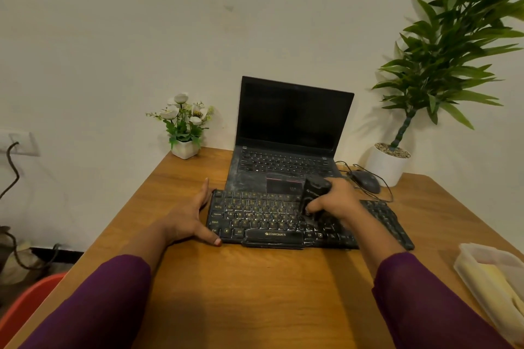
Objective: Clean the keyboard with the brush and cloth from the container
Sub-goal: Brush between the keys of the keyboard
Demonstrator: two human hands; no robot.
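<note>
A dusty black keyboard lies on the wooden desk in front of me. My right hand grips a black brush upright, its lower end down on the keys right of the middle. My left hand rests against the keyboard's left edge, fingers straight, thumb along the front corner. A clear plastic container at the desk's right edge holds a yellow cloth.
An open dusty laptop stands just behind the keyboard. A mouse with its cable lies to the right of it. A small flower pot and a tall potted plant sit at the back corners. A red chair is at lower left.
</note>
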